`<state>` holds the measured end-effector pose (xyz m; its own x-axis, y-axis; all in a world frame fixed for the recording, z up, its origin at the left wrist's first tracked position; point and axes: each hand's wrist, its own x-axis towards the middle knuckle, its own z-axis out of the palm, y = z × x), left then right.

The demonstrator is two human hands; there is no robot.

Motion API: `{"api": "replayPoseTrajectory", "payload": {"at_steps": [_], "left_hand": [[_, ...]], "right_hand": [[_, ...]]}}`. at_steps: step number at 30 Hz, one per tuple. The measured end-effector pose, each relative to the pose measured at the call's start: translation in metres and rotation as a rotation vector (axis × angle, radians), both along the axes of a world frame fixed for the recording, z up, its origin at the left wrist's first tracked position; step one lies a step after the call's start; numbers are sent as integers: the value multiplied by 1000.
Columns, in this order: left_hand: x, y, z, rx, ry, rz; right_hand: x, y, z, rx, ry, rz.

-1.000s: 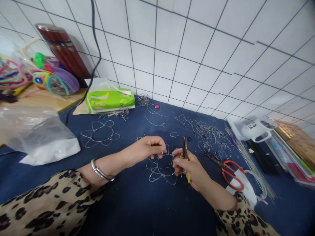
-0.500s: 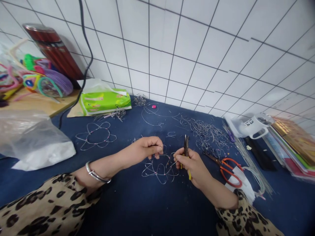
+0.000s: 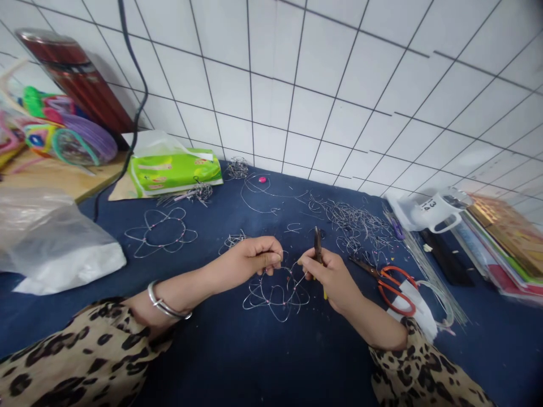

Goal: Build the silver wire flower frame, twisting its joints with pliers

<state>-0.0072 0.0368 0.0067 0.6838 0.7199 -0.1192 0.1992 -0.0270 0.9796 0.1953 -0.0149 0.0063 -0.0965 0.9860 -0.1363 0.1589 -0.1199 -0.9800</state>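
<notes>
My left hand (image 3: 258, 258) is closed in a pinch on the upper left of a flower-shaped wire ring (image 3: 284, 303). Loops of thin silver wire with small pink beads stand out around this ring. On its right side, the thumb and forefinger of my right hand (image 3: 331, 276) pinch a wire end. Pliers (image 3: 318, 244) with dark jaws and yellow handles are tucked in that same right hand, jaws pointing up. Part of the handles is hidden by the palm. A similar wire flower (image 3: 183, 231) lies flat on the dark blue cloth to the left.
Orange-handled scissors (image 3: 396, 309) lie right of my right hand, below a tangle of wire scraps (image 3: 356, 217). A white mug (image 3: 439, 212) stands at the right. Behind are a green tissue pack (image 3: 173, 174) and a pink bead (image 3: 262, 180). A plastic bag (image 3: 72, 254) sits left.
The view has shifted slightly. My right thumb and forefinger have risen a little along the wire, and the pliers have tilted slightly. My left hand keeps its pinch.
</notes>
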Motion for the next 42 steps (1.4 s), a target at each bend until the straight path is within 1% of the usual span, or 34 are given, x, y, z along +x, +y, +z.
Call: {"api": "replayPoseTrajectory", "payload": {"at_steps": [5,8,14,18,21,24,27,31,34,38,40,42], "left_hand": [[1,-2,1,36,-19,-2],[2,-4,0,117,-14,18],[6,-15,-3,323,43,110],[8,-21,-4,430,65,115],[8,-22,-5,468,83,113],[7,-22,-5,465,89,124],[6,-22,-4,429,92,114],[5,-20,-3,359,73,108],[5,-18,-4,319,35,153],[6,-18,-4,268,-6,192],[6,-19,-4,247,-15,185],[6,-20,-4,229,-20,172]], "right_hand": [[1,1,1,32,-143,57],[0,1,2,91,-214,74],[-4,-1,3,113,-186,72],[-6,-2,4,116,-180,87],[-8,-3,5,116,-181,101],[-9,-3,5,108,-165,85],[-8,-3,2,86,-134,47],[-4,-3,1,17,-63,24],[-2,-4,3,-61,-7,60],[-3,-6,7,-171,32,161],[-4,-8,8,-183,22,185],[-5,-10,8,-163,-1,177]]}}
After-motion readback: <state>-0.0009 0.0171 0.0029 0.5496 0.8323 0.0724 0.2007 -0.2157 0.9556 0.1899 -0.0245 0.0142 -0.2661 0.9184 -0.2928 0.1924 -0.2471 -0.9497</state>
